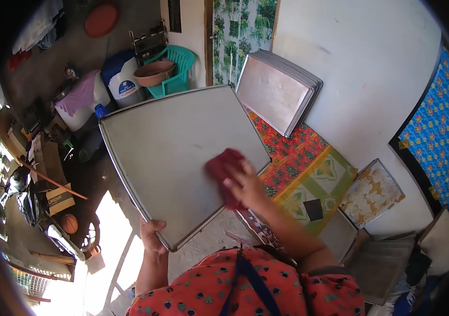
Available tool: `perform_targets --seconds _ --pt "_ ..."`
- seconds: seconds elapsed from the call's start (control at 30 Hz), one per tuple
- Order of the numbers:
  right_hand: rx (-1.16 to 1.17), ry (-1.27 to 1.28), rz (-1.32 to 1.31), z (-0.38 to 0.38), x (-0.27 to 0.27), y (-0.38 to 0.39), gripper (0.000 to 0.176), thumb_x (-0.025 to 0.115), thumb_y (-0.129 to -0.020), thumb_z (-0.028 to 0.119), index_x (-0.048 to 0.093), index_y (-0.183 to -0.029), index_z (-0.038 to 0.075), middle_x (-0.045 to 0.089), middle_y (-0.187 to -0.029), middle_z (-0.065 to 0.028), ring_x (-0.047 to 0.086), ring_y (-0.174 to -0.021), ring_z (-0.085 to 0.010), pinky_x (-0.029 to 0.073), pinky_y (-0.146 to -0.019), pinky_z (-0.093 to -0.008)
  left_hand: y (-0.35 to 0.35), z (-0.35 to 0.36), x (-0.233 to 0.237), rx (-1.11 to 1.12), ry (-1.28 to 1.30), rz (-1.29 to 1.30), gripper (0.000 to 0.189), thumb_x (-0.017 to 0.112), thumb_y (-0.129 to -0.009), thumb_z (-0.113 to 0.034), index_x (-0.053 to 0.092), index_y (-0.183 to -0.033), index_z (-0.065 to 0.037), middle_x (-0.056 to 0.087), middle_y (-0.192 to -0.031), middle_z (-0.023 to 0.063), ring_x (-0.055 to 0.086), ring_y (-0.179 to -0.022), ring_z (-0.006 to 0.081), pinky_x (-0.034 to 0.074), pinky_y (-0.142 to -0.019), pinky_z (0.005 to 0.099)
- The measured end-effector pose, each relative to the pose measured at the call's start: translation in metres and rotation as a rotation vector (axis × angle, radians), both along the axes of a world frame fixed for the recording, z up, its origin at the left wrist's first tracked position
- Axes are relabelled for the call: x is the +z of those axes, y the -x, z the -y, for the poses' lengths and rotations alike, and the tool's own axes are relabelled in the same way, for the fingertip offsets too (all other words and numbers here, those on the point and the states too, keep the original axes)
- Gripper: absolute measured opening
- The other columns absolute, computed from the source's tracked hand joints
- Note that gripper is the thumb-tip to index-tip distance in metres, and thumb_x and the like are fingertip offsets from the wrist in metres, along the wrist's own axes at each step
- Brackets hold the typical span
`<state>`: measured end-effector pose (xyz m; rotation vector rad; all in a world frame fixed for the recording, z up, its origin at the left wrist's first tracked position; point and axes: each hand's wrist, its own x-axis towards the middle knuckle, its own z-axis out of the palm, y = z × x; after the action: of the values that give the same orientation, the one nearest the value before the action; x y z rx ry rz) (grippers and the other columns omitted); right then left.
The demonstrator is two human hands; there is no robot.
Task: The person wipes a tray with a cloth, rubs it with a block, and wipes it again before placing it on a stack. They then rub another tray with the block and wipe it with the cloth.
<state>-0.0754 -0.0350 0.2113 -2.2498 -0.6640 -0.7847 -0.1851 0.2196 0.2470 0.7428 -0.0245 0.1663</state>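
Left hand (153, 235) grips tray (166, 142) at near corner, thumb on top. Right hand (248, 187), motion-blurred, holds maroon cloth (223, 169) on tray face. Tray held up in front of the person's torso. Beyond: tray stack (276, 95) on bench (311, 141), near wall (361, 68). Farther back, brown tub (155, 73) on green chair (183, 60).

From where I stand: grey rectangular metal tray (164, 145), smooth, dull. Dark-red cloth wad (223, 171), matt. Stacked silvery rectangular metal trays (272, 95), glossier, faintly mottled. Green plastic armchair (183, 62), smooth.
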Motion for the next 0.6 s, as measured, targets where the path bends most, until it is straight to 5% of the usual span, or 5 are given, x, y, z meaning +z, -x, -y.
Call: perform_targets --seconds 0.07,0.13,0.23,0.4,0.6 --pt "-0.386 -0.057 -0.224 0.059 -0.029 -0.067 0.047 0.060 -0.088 0.031 0.052 -0.129 0.011 0.046 -0.126 -0.0252 0.047 -0.117 -0.0391 0.041 -0.097 -0.0448 0.007 -0.017 -0.014 -0.073 -0.051 0.101 0.056 0.052 -0.060 -0.001 0.049 -0.116 0.006 0.060 -0.100 0.0182 0.062 -0.090 0.0309 0.054 -0.080 0.0409" --pt "-0.296 -0.292 -0.364 0.076 -0.013 -0.086 0.048 0.059 -0.088 0.032 0.051 -0.130 0.010 0.046 -0.127 -0.0253 0.046 -0.119 -0.0400 0.041 -0.097 -0.0454 0.013 -0.025 -0.019 -0.108 -0.075 0.167 0.056 0.054 -0.060 -0.001 0.050 -0.116 0.006 0.061 -0.100 0.0186 0.063 -0.089 0.0303 0.054 -0.079 0.0410" --pt "-0.225 -0.046 0.123 -0.013 0.029 -0.064 0.049 0.060 -0.087 0.032 0.051 -0.129 0.008 0.046 -0.125 -0.0243 0.049 -0.111 -0.0409 0.043 -0.092 -0.0454 0.010 -0.019 -0.001 -0.040 -0.122 0.249 0.042 0.062 -0.070 -0.004 0.055 -0.111 0.003 0.061 -0.099 0.0141 0.063 -0.088 0.0272 0.053 -0.078 0.0367" --pt "0.555 0.258 0.228 -0.115 0.048 0.095 0.049 0.067 -0.072 0.029 0.060 -0.120 0.022 0.048 -0.122 -0.0106 0.050 -0.100 -0.0351 0.044 -0.084 -0.0487 0.000 -0.052 0.008 0.082 -0.114 0.068 0.047 0.065 -0.079 -0.017 0.049 -0.120 0.002 0.061 -0.104 0.0143 0.062 -0.096 0.0280 0.053 -0.082 0.0401" --pt "0.223 0.341 0.188 -0.013 0.011 0.034 0.056 0.075 -0.056 0.022 0.065 -0.111 0.023 0.050 -0.119 -0.0112 0.051 -0.100 -0.0319 0.045 -0.081 -0.0445 0.010 -0.075 -0.008 0.023 0.227 0.071 0.049 0.058 -0.077 -0.009 0.046 -0.122 0.005 0.059 -0.108 0.0187 0.063 -0.094 0.0322 0.054 -0.082 0.0420"
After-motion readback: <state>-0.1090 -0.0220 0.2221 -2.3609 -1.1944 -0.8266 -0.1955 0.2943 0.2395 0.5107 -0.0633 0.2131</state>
